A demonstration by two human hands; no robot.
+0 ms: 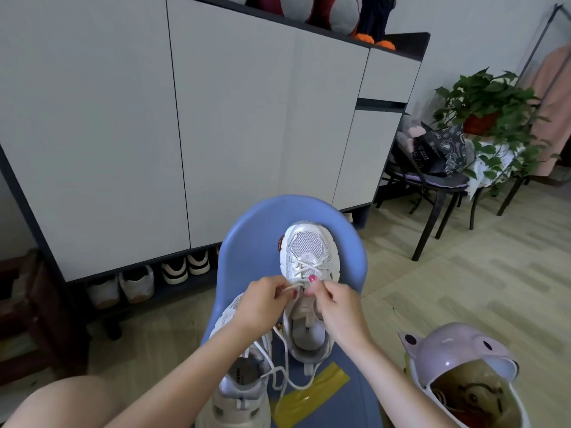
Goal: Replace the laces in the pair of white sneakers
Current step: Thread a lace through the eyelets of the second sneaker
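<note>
while both sneakers are sitting on the blue chair (247, 242):
right sneaker (309, 261): lying near the chair's far edge
left hand (262, 301): pinching the white lace (290, 288)
right hand (333, 304): pinching the lace over the eyelets
left sneaker (238, 387): overhanging the chair's near-left edge

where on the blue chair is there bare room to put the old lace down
Bare blue seat lies left of the far sneaker, up to the chair's rim. The middle is crowded: both hands, the near sneaker, loose lace and a yellow wrapper.
</note>
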